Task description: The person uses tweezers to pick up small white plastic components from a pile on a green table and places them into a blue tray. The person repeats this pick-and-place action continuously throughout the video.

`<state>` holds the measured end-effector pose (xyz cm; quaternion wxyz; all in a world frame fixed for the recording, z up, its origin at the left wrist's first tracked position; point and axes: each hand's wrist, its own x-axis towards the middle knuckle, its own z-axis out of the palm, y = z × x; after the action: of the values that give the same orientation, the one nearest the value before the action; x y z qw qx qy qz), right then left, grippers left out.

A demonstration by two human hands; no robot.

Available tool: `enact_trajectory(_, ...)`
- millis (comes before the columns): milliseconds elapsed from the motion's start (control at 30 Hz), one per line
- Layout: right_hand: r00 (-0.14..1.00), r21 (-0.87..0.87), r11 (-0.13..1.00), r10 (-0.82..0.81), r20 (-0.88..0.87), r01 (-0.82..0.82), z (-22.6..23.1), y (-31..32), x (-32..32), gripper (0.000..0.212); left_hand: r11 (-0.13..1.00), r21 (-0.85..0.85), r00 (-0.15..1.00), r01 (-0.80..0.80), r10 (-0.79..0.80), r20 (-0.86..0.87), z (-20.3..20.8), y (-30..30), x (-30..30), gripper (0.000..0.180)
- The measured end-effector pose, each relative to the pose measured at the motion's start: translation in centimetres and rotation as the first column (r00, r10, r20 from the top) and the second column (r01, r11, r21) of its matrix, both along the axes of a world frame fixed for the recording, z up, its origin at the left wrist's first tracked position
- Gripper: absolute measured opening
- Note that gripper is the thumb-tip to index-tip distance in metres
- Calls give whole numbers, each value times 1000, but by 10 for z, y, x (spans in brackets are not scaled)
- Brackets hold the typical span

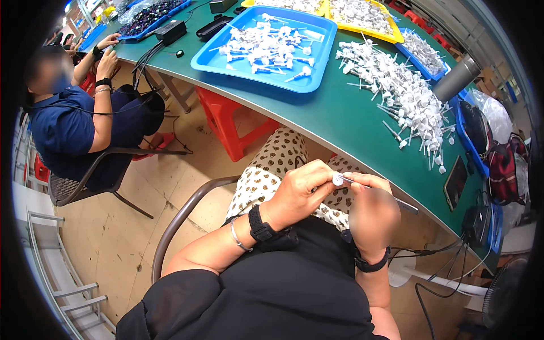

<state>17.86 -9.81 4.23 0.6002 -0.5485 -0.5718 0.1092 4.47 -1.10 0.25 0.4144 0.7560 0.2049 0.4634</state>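
Above my lap, my left hand (303, 190) pinches a small white plastic piece (338, 179) between thumb and fingertips. My right hand (371, 218), partly blurred, is closed round a slim grey pen-like tool (406, 206). The tool's thin front end points left and meets the white piece, or comes very near it; I cannot tell which. Its rear end sticks out past my right hand. On the green table (345, 133) beyond my hands lies a loose heap of white plastic parts with thin stems (402, 93).
A blue tray (320, 79) holds similar white parts; yellow trays (391, 35) stand behind. A metal cylinder (458, 77) and a phone (455, 182) are at the right. Below the table stands a red stool (218, 122). Another person (71, 122) sits at the left.
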Motion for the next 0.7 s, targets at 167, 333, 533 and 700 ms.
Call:
enact_trajectory(167, 1000, 0, 1000, -16, -15, 16, -3, 0, -2, 9, 999, 35, 1000, -12, 13, -8, 0, 1, -1, 12)
enact_trajectory(333, 998, -11, 1000, -10, -64, 10, -3, 0, -3, 8, 1000, 23, 1000, -5, 5, 4, -1, 1, -2, 13)
enact_trajectory(533, 999, 1, 999, -34, 1, 34, -3, 1, -6, 8, 999, 47, 1000, -23, 24, -20, 0, 1, -2, 13)
enact_trajectory(700, 988, 44, 999, -33, 151, 27, -4, 3, -5, 10, 1000, 26, 1000, -14, 14, -19, -1, 0, -2, 13)
